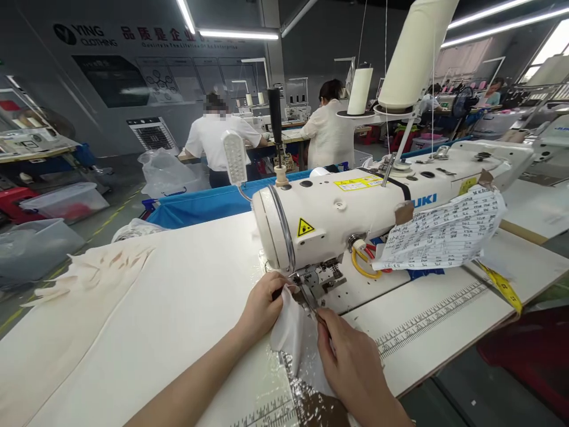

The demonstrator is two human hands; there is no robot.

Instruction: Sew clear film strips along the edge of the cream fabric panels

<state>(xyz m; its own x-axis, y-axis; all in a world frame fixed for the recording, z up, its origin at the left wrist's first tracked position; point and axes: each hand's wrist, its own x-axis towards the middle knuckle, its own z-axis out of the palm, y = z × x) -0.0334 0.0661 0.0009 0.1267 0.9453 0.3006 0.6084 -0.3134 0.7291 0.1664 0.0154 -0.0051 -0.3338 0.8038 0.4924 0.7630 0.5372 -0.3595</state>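
Note:
A small white fabric piece (290, 332) lies bunched under the needle area (316, 283) of a white JUKI sewing machine (355, 207). My left hand (262, 305) pinches the fabric's upper edge just left of the presser foot. My right hand (351, 365) grips a thin dark metal tool (311, 302), its tip pointing up at the fabric beside the foot; what kind of tool it is I cannot tell. Both hands rest over the white table (178, 308).
A stack of cream fabric pieces (89, 267) lies at the table's left. A printed paper sheet (444, 234) is taped to the machine. A yellow tape measure (502, 287) hangs right. Large thread cones (413, 53) stand above. Two people work behind a blue bin (200, 204).

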